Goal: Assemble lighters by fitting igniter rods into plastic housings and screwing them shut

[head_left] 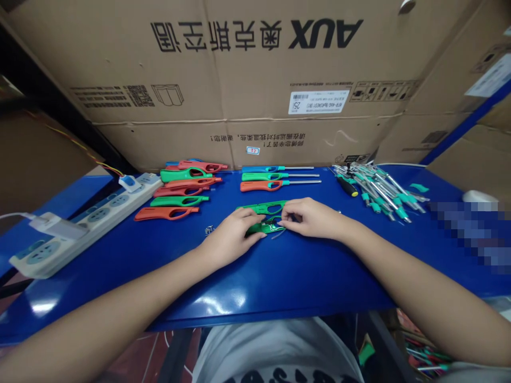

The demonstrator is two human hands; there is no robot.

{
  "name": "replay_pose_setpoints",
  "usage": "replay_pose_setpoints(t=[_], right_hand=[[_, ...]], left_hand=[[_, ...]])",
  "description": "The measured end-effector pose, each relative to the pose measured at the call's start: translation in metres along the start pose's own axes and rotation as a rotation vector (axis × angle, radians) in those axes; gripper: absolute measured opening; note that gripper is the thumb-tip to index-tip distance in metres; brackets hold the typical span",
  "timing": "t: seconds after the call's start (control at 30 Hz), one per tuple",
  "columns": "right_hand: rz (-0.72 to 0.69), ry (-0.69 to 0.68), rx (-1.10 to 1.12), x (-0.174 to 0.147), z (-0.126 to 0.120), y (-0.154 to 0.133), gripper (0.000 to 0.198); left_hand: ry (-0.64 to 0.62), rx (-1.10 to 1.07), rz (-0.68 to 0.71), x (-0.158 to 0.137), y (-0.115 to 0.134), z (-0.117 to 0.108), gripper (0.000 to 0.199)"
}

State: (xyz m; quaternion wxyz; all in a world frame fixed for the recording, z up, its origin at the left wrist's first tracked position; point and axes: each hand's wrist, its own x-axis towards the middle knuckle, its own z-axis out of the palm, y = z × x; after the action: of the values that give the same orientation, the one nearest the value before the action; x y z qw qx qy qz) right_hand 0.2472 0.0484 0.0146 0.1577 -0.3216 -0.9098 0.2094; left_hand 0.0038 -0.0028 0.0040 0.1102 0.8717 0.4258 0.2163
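On the blue table, my left hand (237, 234) grips an opened green lighter casing half (255, 229) between thumb and fingers. Pale thin wires and small parts show inside it. My right hand (307, 217) is closed in a pinch at the casing's right end; what lies between its fingertips is hidden. Just behind both hands lies a second green casing half (275, 206), partly covered by the fingers. A small pile of metal bits (209, 230) sits left of my left hand.
Red, green and blue lighter casings (167, 213) lie stacked at left, beside a white power strip (96, 218). Three lighters with metal rods (281, 175) line the back. At right are a screwdriver (347, 186) and a heap of metal rods (383, 191). A cardboard wall (239, 80) closes the back.
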Motion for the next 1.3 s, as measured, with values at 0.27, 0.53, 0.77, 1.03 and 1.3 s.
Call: replay_pose_setpoints(t=[0.27, 0.53, 0.77, 1.03, 1.3], right_hand=[[-0.04, 0.003, -0.082, 0.0, 0.004, -0.001, 0.013], [-0.03, 0.023, -0.032, 0.001, 0.003, -0.004, 0.016], [0.116, 0.062, -0.027, 0.005, 0.008, -0.006, 0.013], [0.178, 0.072, -0.013, 0.006, 0.008, -0.01, 0.015], [0.2, 0.092, -0.009, 0.007, 0.012, -0.01, 0.017]], left_hand=[[0.032, -0.071, -0.024, 0.0, 0.001, 0.003, 0.033], [0.009, -0.074, 0.007, 0.0, 0.003, 0.003, 0.032], [0.004, -0.021, 0.067, -0.001, 0.001, 0.005, 0.034], [-0.019, 0.078, 0.148, -0.004, 0.002, 0.008, 0.03], [-0.013, 0.095, 0.136, -0.005, 0.008, 0.008, 0.026]])
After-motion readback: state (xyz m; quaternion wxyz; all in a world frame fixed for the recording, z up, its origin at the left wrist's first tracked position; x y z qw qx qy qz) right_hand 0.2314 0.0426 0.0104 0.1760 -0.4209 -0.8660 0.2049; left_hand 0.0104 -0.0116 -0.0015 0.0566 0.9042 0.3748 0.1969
